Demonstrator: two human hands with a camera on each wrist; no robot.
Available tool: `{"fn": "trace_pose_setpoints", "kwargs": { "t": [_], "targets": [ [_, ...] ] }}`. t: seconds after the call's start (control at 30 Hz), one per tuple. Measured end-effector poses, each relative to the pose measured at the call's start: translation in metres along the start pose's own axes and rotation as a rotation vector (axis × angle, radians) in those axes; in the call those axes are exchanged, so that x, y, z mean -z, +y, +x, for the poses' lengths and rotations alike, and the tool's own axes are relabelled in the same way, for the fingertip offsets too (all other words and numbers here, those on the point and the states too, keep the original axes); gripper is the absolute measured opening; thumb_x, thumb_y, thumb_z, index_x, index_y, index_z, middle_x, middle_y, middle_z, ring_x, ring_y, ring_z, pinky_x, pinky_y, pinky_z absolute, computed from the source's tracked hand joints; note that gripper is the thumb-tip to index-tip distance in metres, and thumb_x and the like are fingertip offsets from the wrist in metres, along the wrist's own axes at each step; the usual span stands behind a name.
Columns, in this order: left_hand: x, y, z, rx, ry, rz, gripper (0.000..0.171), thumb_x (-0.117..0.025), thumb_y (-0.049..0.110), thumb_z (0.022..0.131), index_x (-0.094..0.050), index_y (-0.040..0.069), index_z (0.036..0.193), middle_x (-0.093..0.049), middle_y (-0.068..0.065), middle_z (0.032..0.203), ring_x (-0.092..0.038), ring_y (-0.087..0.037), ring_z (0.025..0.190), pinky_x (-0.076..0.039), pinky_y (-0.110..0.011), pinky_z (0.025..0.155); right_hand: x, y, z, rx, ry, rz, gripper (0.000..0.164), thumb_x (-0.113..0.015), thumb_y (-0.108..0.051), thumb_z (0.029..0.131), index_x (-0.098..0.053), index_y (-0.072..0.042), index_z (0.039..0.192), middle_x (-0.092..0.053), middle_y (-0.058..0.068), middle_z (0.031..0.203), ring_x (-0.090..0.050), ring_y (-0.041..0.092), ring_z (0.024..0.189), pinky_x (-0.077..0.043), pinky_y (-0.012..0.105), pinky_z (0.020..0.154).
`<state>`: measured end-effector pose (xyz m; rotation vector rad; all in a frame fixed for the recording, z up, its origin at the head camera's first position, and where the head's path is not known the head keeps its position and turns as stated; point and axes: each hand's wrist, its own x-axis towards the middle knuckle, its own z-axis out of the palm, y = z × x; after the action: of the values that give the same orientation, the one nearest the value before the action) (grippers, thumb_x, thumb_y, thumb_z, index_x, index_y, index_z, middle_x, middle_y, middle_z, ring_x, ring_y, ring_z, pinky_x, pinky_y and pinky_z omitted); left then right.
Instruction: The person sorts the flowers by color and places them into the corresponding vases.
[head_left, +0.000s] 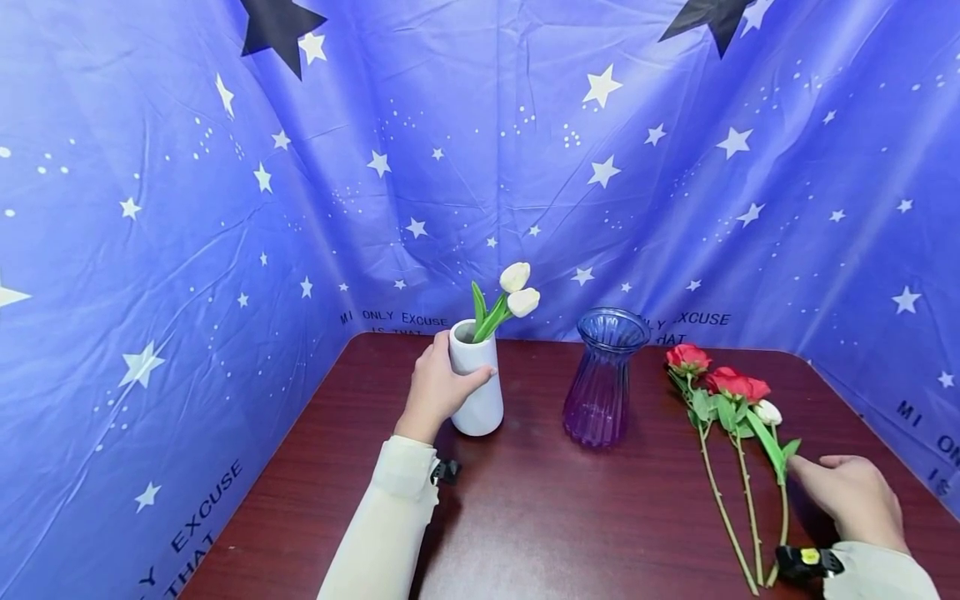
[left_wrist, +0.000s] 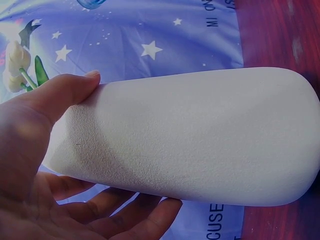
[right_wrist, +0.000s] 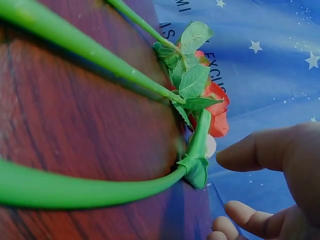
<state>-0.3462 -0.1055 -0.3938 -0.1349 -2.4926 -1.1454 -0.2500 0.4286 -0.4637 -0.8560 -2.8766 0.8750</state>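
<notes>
I have the left hand (head_left: pixel 437 385) gripping the white vase (head_left: pixel 480 406); the right hand (head_left: pixel 853 498), parted near the lying tulip (head_left: pixel 768 447), seems at pickup, needing a pinch.

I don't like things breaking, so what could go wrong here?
The white vase might tip if the left hand pulls it by its upper part.
The glass vase stands nearby, so it could get bumped over.
The loose tulip lies beside the red roses, so the right hand might drag them too.
</notes>
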Motion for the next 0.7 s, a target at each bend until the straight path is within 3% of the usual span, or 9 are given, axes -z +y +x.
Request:
{"fn": "trace_pose_setpoints", "kwargs": {
  "t": [0.5, 0.7],
  "targets": [
    [0.0023, 0.004, 0.0018, 0.001, -0.012, 0.008, 0.083, -0.087, 0.051, 0.076, -0.051, 0.014, 0.142, -0.066, -0.01, 0.118, -0.067, -0.03, 0.11, -0.058, -0.05, 0.09, -0.0025, -0.0048, -0.0019, -0.103, -0.037, -0.035, 0.074, -0.063, -0.049, 0.093, -0.052, 0.011, 0.136, -0.048, 0.039, 0.14, -0.053, 0.056, 0.118, -0.05, 0.06, 0.088],
    [0.0019, 0.0023, 0.0004, 0.009, -0.012, 0.011, 0.083, -0.088, 0.05, 0.076, -0.052, 0.013, 0.142, -0.066, -0.01, 0.118, -0.067, -0.031, 0.11, -0.058, -0.05, 0.091, -0.003, 0.0003, 0.0014, -0.004, -0.039, -0.035, 0.07, -0.066, -0.057, 0.09, -0.067, 0.005, 0.122, -0.058, 0.036, 0.133, -0.06, 0.053, 0.107, -0.052, 0.053, 0.078]
  ]
}}
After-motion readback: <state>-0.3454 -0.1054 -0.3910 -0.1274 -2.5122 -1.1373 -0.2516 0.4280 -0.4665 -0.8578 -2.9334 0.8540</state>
